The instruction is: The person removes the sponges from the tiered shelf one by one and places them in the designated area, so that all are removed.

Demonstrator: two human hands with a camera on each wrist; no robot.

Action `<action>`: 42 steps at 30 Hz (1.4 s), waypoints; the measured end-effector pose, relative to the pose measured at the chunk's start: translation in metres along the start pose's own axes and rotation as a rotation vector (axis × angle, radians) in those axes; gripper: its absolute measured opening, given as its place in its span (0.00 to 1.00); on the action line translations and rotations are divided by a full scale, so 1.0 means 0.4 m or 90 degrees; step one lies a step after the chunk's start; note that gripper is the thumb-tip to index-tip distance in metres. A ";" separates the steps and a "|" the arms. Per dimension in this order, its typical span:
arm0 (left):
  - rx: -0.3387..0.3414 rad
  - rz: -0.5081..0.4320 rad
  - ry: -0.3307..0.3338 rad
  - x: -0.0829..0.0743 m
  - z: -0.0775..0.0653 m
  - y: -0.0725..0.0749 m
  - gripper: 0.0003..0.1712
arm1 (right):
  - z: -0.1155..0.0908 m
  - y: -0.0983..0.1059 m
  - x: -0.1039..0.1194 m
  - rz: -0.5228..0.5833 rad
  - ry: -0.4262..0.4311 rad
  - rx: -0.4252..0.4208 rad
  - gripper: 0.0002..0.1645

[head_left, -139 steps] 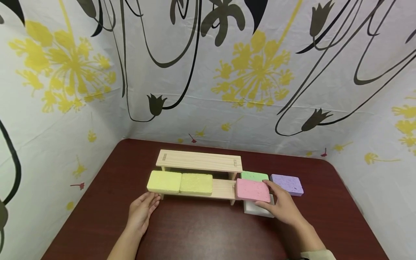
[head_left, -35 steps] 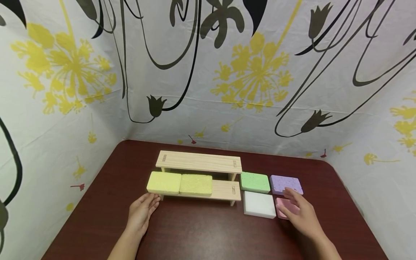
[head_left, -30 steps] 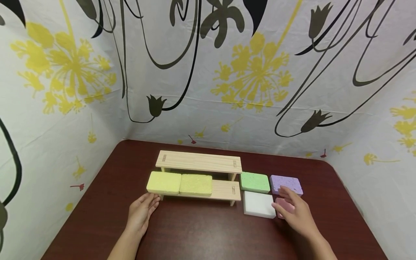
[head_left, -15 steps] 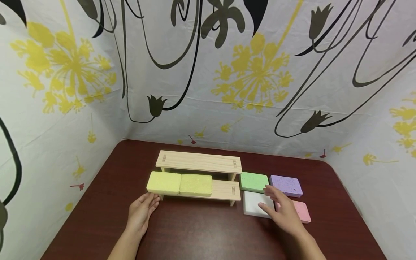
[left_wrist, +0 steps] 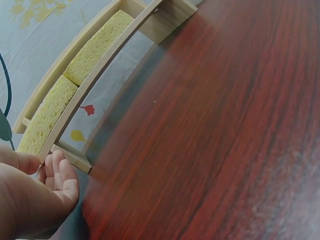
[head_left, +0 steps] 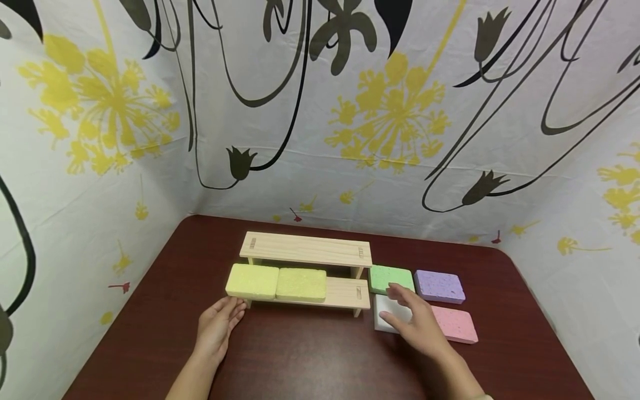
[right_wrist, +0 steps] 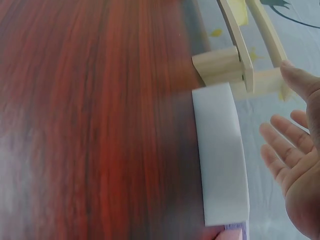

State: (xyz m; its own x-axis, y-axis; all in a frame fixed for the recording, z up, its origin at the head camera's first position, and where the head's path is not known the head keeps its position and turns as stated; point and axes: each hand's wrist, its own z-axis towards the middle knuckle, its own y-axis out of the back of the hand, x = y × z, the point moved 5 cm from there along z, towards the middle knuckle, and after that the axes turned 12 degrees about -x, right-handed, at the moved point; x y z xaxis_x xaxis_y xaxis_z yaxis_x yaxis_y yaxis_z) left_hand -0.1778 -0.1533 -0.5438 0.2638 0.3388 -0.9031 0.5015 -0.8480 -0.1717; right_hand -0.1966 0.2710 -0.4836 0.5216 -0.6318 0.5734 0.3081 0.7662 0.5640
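Note:
Two yellow sponges, the left one (head_left: 251, 282) touching the right one (head_left: 301, 284), lie on the lower step of a pale wooden shelf (head_left: 342, 291). My left hand (head_left: 219, 325) grips that step's front left corner; in the left wrist view the thumb is on top and the fingers (left_wrist: 61, 170) curl below. My right hand (head_left: 417, 328) hovers above a white sponge (head_left: 382, 319) with thumb and fingers spread, nothing between them. In the right wrist view the white sponge (right_wrist: 220, 155) lies beside the palm. A pink sponge (head_left: 460, 325) sits right of it, partly hidden.
Behind the white sponge lie a green sponge (head_left: 390, 278) and a purple sponge (head_left: 440, 286). The shelf's upper step (head_left: 305, 248) stands at the back and bears nothing. A patterned cloth (head_left: 285, 189) hangs behind the dark red table (head_left: 310, 355).
My right hand held the pink sponge over the white one, set it down to the right, let go, and moved left over the white sponge. My left hand stayed put.

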 end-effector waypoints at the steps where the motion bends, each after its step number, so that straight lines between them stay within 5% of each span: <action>1: 0.000 0.000 0.000 0.000 0.000 0.000 0.26 | 0.001 -0.005 0.004 0.005 0.003 0.002 0.38; 21: -0.005 0.028 -0.012 0.000 -0.003 0.003 0.26 | 0.035 -0.095 0.075 0.075 0.050 0.030 0.38; 42: -0.006 0.027 -0.011 -0.002 -0.002 0.004 0.25 | 0.070 -0.163 0.146 0.046 0.039 0.078 0.38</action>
State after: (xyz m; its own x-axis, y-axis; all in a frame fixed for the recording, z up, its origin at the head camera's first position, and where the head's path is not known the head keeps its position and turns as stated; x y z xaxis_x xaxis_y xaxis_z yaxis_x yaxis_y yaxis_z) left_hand -0.1765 -0.1547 -0.5430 0.2705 0.2958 -0.9161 0.4978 -0.8575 -0.1299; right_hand -0.2085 0.1809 -0.4702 0.5878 -0.5644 0.5796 0.1703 0.7867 0.5934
